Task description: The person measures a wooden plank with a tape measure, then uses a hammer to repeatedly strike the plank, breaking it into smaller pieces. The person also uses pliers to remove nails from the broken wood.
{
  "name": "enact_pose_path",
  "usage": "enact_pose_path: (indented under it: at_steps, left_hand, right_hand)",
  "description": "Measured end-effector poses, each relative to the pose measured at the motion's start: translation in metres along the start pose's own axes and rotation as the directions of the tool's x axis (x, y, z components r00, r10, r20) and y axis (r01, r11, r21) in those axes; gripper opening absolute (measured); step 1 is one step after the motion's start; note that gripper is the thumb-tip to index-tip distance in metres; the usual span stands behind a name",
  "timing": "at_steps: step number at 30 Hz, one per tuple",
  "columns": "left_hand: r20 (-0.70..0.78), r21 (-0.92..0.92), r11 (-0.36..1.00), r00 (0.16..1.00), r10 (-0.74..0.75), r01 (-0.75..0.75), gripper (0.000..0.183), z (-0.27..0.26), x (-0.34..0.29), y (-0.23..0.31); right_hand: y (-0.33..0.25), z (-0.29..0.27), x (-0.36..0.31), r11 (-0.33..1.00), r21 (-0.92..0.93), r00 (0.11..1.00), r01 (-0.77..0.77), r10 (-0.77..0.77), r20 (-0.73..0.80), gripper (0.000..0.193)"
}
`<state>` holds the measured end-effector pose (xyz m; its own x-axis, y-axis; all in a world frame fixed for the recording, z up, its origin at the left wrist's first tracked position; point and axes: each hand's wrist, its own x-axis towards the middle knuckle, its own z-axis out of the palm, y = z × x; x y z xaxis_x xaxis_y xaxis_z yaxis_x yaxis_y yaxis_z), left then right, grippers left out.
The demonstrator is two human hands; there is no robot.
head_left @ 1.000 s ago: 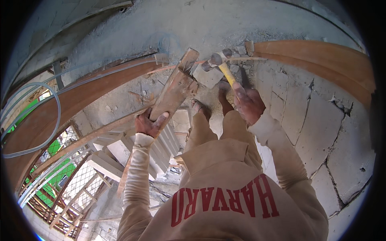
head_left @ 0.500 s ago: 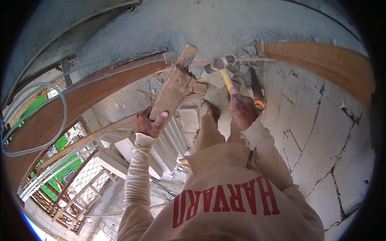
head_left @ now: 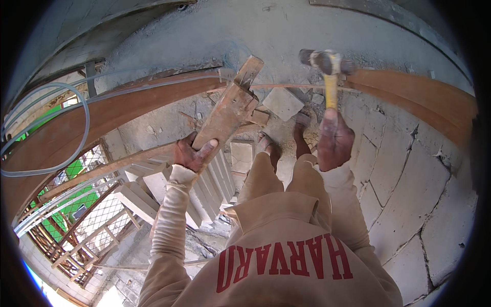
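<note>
Cracked concrete slab [head_left: 409,174] underfoot, curved brown formwork band [head_left: 102,123] edging it.

Gripping the lower end of a rough wooden plank [head_left: 227,110] with the left hand [head_left: 192,153], slanting it up toward the band; clenching a yellow-handled hammer [head_left: 330,69] in the right hand [head_left: 333,139], head hanging just right of the plank's top, above a pale block [head_left: 283,103] beside the plank.

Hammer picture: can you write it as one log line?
left hand: grips wooden plank | right hand: holds yellow-handled hammer raised | bare feet on concrete slab
</note>
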<state>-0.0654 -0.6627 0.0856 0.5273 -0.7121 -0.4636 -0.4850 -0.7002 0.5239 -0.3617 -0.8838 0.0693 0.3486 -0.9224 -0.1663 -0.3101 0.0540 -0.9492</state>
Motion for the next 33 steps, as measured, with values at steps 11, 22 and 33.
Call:
enact_pose_path:
  at_steps: [11,22,33]
  left_hand:
    - [0.006,0.011,1.0,1.0,0.015,-0.016,0.071,-0.003,-0.005,0.005]
    - [0.002,0.095,0.995,0.999,-0.044,0.044,0.074,-0.009,0.0,0.003]
    - [-0.019,0.106,0.993,0.999,-0.042,0.044,0.072,-0.013,0.001,-0.003]
  right_hand:
    - [0.017,0.014,-0.007,0.86,-0.399,0.944,0.318,-0.249,0.216,0.016]
    - [0.016,0.016,0.005,0.805,-0.502,0.945,0.317,-0.222,0.24,0.022]
    - [-0.115,-0.037,0.067,0.957,0.155,0.923,-0.244,0.181,0.339,0.062]
